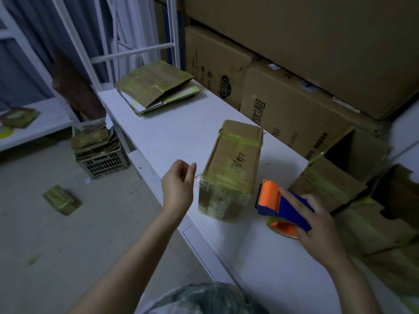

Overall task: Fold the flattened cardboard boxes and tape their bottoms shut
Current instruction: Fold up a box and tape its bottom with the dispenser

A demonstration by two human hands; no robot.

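Where the floor shows at the far left, we see a flat taped packet [61, 200] lying alone. Behind it stands a dark crate [104, 165] heaped with flattened cardboard. Just right of the crate runs the white counter [176, 132], and at its far end lies a stack of flattened boxes [156, 87], streaked with yellow-green tape, one flap slightly lifted.

Nearer to us, the left hand [179, 184] hovers over the counter's front edge. Its fingers are loosely curled and the thumb is close to the forefinger; we see nothing held in it. Just beside it, not touching, the folded box [231, 168] stands on the counter. Its sides are wrapped in yellow-green tape, and we can make out a handwritten mark on its broad face.

To the right of that box, across a narrow gap, we find the tape dispenser [281, 205], orange at the front and blue along the handle, with its tape roll [283, 230] low at the counter. The right hand [317, 227] grasps it, fingers curled over the blue handle and the thumb underneath by the roll.

Behind the dispenser an open box [335, 177] shows its dark inside. Along the back of the counter, large brown cartons [294, 114] are piled against each other, printed with dark lettering.
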